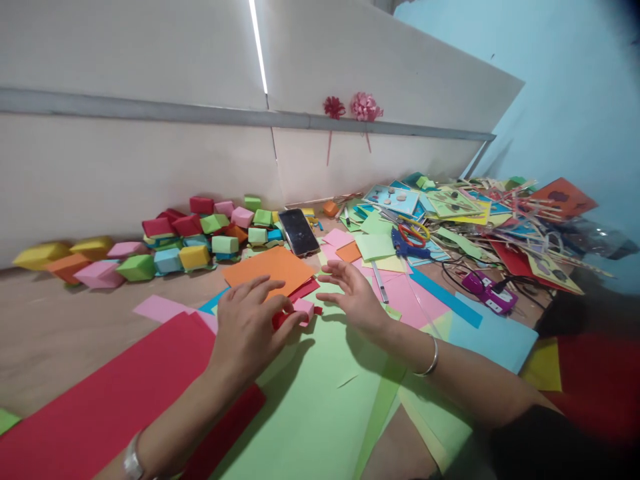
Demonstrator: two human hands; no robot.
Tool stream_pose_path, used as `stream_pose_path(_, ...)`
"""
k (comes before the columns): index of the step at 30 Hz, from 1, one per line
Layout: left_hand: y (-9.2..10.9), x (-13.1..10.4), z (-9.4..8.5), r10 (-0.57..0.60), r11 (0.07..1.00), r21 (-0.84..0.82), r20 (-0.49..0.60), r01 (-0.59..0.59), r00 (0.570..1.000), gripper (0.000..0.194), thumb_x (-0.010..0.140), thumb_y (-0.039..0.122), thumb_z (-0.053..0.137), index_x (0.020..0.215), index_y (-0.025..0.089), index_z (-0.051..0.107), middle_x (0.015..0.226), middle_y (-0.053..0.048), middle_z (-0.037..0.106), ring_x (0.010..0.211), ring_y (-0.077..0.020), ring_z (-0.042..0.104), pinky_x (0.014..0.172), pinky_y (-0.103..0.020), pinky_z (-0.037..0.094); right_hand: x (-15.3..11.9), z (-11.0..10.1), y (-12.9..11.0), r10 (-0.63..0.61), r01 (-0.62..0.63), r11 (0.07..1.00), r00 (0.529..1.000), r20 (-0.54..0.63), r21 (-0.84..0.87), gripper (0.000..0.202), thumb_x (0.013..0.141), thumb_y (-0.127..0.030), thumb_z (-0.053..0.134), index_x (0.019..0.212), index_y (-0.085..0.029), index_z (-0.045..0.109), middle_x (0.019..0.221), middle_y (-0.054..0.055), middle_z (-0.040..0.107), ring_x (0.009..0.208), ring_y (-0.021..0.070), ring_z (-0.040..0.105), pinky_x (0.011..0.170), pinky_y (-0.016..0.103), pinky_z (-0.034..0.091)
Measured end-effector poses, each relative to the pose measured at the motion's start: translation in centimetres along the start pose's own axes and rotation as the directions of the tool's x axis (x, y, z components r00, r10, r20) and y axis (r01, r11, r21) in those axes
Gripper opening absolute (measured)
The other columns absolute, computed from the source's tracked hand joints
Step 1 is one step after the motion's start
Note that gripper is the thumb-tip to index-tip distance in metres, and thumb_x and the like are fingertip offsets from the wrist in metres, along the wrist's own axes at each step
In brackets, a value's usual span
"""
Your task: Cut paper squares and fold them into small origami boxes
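Note:
A small pink paper box (305, 309) with red paper at its sides is at the fingertips of my left hand (253, 327). The thumb and index finger close on its left side, while my other fingers stretch over an orange sheet (273, 268). Just to the right, my right hand (357, 300) is held with its fingers apart and nothing in them, its palm turned toward the box. Beneath both hands lies a light green sheet (315, 393). A large red sheet (125, 393) lies under my left forearm.
Several folded paper boxes (195, 257) are piled at the back left beside a phone (299, 232). To the right are a cutter (379, 282), a blue glue gun (407, 247), scissors (415, 232), a purple power strip (490, 292) with cables, and heaped cards (455, 203). A white panel (150, 160) stands behind.

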State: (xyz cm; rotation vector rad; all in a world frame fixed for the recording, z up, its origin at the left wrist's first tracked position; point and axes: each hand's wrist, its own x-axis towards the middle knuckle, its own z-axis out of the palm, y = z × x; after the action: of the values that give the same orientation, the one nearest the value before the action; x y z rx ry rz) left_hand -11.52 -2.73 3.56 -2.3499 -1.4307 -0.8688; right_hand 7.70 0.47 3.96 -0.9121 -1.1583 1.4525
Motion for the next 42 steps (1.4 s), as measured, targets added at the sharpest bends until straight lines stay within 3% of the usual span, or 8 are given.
stream_pose_path(5, 1.2, 0.6, -0.6, 0.109, 0.992, -0.034, -0.251, -0.122, 0.962, 0.014, 0.085, 0.034, 0.07, 0.081, 0.021, 0.067, 0.095, -0.01, 0.074, 0.094, -0.0293, 0.066, 0.083, -0.044, 0.044, -1.3, 0.6, -0.7, -0.017, 0.002, 0.997, 0.982, 0.19, 0.078, 0.058, 0.066, -0.015, 0.072, 0.117, -0.027, 0.048, 0.13, 0.007, 0.047, 0.124, 0.0229, 0.053, 0.093, 0.04, 0.057)
stream_pose_path(10, 2.6, 0.6, -1.1, 0.209, 0.974, -0.026, -0.295, -0.226, 0.932, 0.012, 0.085, 0.016, 0.068, 0.079, 0.027, 0.068, 0.083, 0.001, 0.076, 0.089, -0.0224, 0.066, 0.099, -0.047, 0.035, -2.1, 0.7, -0.6, -0.014, -0.002, 0.999, 0.949, 0.315, 0.051, 0.053, 0.076, -0.021, 0.072, 0.122, -0.026, 0.048, 0.133, 0.009, 0.051, 0.129, 0.0238, 0.052, 0.107, 0.044, 0.049)
stream_pose_path(14, 2.9, 0.8, -1.8, 0.192, 0.963, -0.135, -0.262, -0.232, 0.946, 0.014, 0.088, 0.015, 0.062, 0.078, 0.025, 0.065, 0.08, 0.002, 0.075, 0.087, -0.0199, 0.066, 0.099, -0.044, 0.036, -2.1, 0.1, -0.4, -0.186, 0.262, 0.96, 0.865, 0.466, -0.102, 0.047, 0.084, -0.015, 0.055, 0.13, -0.024, 0.046, 0.139, 0.011, 0.049, 0.133, 0.023, 0.049, 0.109, 0.045, 0.047)
stream_pose_path(17, 2.0, 1.3, -2.6, -0.002, 0.958, -0.283, -0.161, -0.044, 0.987, 0.02, 0.093, 0.028, 0.053, 0.076, 0.022, 0.062, 0.08, -0.002, 0.072, 0.081, -0.0196, 0.064, 0.084, -0.037, 0.044, -1.1, -0.9, -0.1, -0.335, 0.57, 0.735, 0.776, 0.534, -0.368, 0.055, 0.08, -0.007, 0.049, 0.133, -0.022, 0.048, 0.143, 0.013, 0.046, 0.139, 0.0237, 0.041, 0.117, 0.049, 0.035)
stream_pose_path(22, -1.9, 1.8, -2.8, -0.224, 0.932, -0.217, 0.284, 0.29, 0.932, 0.051, 0.096, 0.05, 0.034, 0.066, 0.021, 0.063, 0.085, -0.008, 0.072, 0.081, -0.0235, 0.065, 0.074, -0.036, 0.047, 1.1, -2.1, 1.0, -0.227, 0.667, 0.434, 0.732, 0.643, -0.606, 0.062, 0.079, -0.011, 0.059, 0.139, -0.019, 0.046, 0.148, 0.015, 0.046, 0.142, 0.0273, 0.035, 0.12, 0.053, 0.026)
stream_pose_path(28, -3.6, 1.3, -2.6, -0.118, 0.959, -0.141, 0.588, 0.246, 0.8, 0.072, 0.052, 0.055, 0.082, 0.114, 0.021, 0.068, 0.114, -0.012, 0.071, 0.105, -0.0337, 0.063, 0.083, -0.039, 0.049, 1.5, -1.3, 2.1, -0.117, 0.672, 0.369, 0.718, 0.686, -0.642, 0.055, 0.084, -0.015, 0.064, 0.138, -0.013, 0.05, 0.133, 0.017, 0.061, 0.13, 0.0303, 0.048, 0.11, 0.053, 0.035)
stream_pose_path(33, -2.7, 1.9, -3.0, -0.166, 0.928, -0.147, 0.66, 0.343, 0.733, 0.03, 0.071, 0.043, 0.069, 0.09, 0.021, 0.072, 0.087, -0.006, 0.074, 0.08, -0.0254, 0.066, 0.066, -0.031, 0.046, 1.5, -1.2, 2.0, -0.204, 0.685, 0.386, 0.717, 0.667, -0.618, 0.032, 0.085, -0.023, 0.068, 0.116, -0.023, 0.064, 0.115, 0.007, 0.071, 0.122, 0.0282, 0.054, 0.103, 0.048, 0.038)
stream_pose_path(42, -2.2, 1.3, -2.3, 0.025, 0.927, -0.283, 0.702, 0.247, 0.712, 0.034, 0.073, 0.052, 0.07, 0.087, 0.022, 0.072, 0.083, -0.006, 0.069, 0.076, -0.0232, 0.064, 0.064, -0.028, 0.046, 0.9, -0.9, 1.9, -0.216, 0.671, 0.407, 0.73, 0.648, -0.62, 0.019, 0.079, -0.025, 0.065, 0.096, -0.021, 0.059, 0.099, 0.006, 0.07, 0.094, 0.0221, 0.063, 0.083, 0.035, 0.044)
